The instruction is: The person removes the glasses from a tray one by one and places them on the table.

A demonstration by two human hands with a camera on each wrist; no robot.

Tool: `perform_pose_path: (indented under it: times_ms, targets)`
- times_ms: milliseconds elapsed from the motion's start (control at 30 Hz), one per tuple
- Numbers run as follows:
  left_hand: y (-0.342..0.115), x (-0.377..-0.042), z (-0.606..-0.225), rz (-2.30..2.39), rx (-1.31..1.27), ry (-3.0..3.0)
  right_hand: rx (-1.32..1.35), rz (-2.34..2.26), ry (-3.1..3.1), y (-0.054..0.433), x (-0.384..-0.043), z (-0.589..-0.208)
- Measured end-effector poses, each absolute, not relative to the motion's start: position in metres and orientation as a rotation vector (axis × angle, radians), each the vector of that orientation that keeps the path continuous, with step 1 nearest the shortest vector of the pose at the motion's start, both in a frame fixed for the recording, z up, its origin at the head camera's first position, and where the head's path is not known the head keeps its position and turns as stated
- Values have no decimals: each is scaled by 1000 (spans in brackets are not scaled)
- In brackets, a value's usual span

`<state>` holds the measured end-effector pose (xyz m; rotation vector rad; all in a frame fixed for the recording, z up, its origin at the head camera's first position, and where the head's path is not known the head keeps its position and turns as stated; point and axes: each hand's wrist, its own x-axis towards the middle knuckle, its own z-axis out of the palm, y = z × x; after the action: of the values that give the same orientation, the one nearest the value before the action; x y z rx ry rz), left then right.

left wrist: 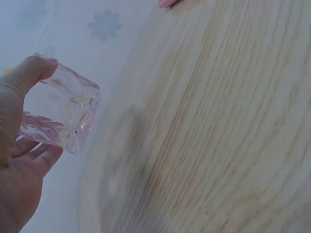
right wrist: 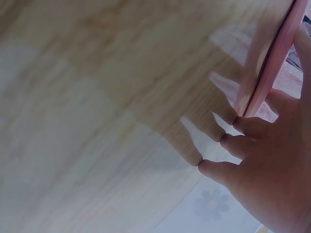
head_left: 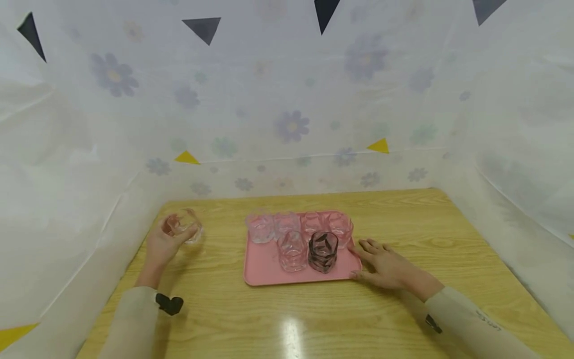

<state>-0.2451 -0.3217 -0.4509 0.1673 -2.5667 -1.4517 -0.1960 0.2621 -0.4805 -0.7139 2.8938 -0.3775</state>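
At the left of the table, my left hand [head_left: 162,245] grips a clear drinking glass [left wrist: 80,109], thumb on one side and fingers on the other. In the left wrist view that glass is held above the tabletop, tilted. A pink tray [head_left: 260,269] lies mid-table, bearing several faceted glasses. Toward its front stand a clear glass [head_left: 292,253] and a smoky grey glass [head_left: 323,253]; behind them is a row of clear glasses [head_left: 261,229]. My right hand [head_left: 389,267], fingers spread, rests at the tray's right edge, with fingertips on the table in the right wrist view.
The wood-grain table [head_left: 215,309] has white flower-printed sheeting [head_left: 287,89] close behind it and at both sides. Dark and yellow triangles mark the sheeting. Light reflects off the table's front area.
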Motion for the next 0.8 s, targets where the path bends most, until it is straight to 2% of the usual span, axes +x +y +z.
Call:
perform_pose_path:
  times_ms: [800]
  targets:
    - [-366,-270,-458,-1219,347,-2570,-710,-380,2893,262,-197,-483]
